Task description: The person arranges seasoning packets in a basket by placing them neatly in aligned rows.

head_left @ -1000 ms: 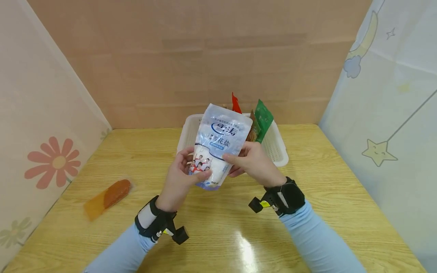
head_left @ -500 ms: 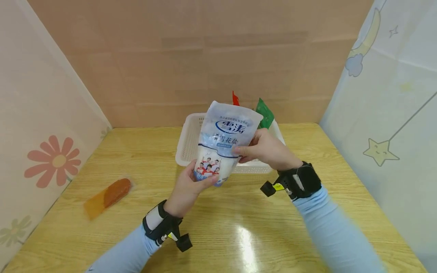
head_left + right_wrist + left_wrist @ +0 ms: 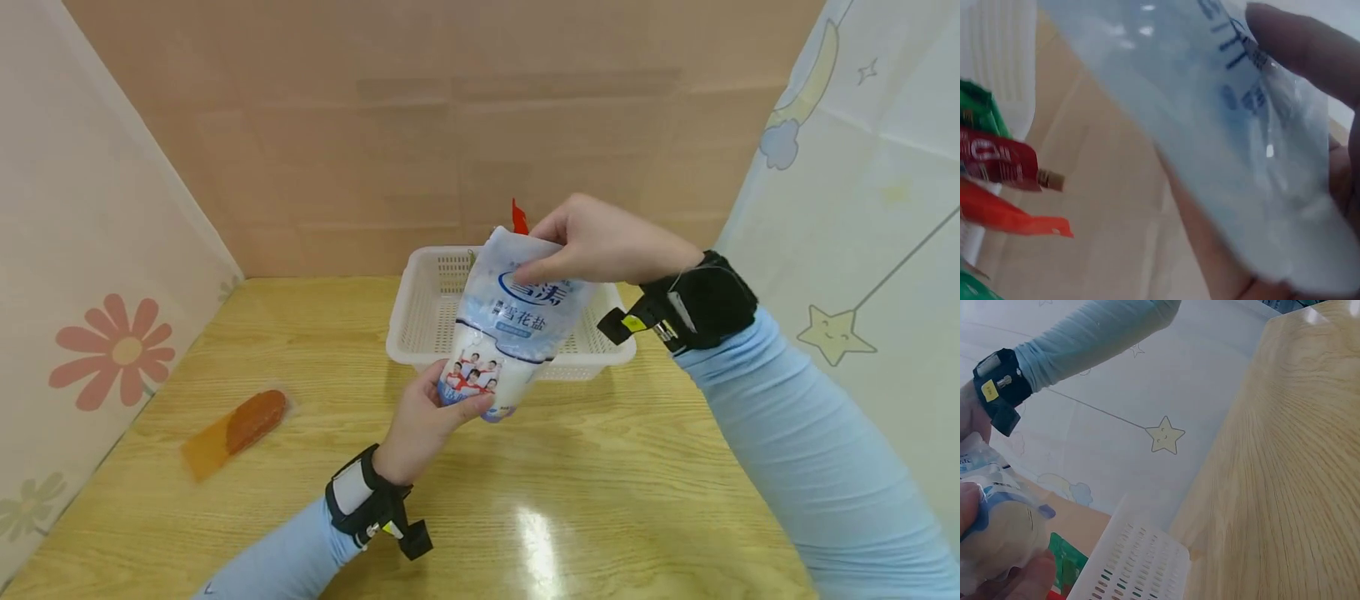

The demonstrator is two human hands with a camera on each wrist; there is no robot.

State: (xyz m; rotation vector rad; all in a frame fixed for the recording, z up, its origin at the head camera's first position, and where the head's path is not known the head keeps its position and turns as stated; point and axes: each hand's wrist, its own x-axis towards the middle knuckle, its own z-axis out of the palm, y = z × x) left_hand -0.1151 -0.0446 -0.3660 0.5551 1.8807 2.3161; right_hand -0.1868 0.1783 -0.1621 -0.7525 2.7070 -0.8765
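A white and blue bag of salt point(image 3: 510, 333), tilted to the right, is held up in front of the basket point(image 3: 420, 329) in the head view. My left hand point(image 3: 423, 421) grips its bottom left corner, thumb across the front. Higher up, my right hand point(image 3: 603, 242) pinches the upper right edge, its thumb lying over the printed logo. In the right wrist view the bag point(image 3: 1197, 125) looks blurred, with the right thumb point(image 3: 1304, 50) over it. The left wrist view has the bag's rounded lower end point(image 3: 1010, 531) between the left thumb and fingers.
Behind the bag, the basket holds several packets, among them a red one point(image 3: 519, 218), a dark red spouted pouch point(image 3: 1000, 159) and a green packet point(image 3: 982, 109). An orange-brown item in clear wrapping point(image 3: 236, 433) lies on the table at left.
My right hand has slid from the bag's side up to its top right edge, its arm reaching farther forward. The bag and my left hand have shifted slightly right.
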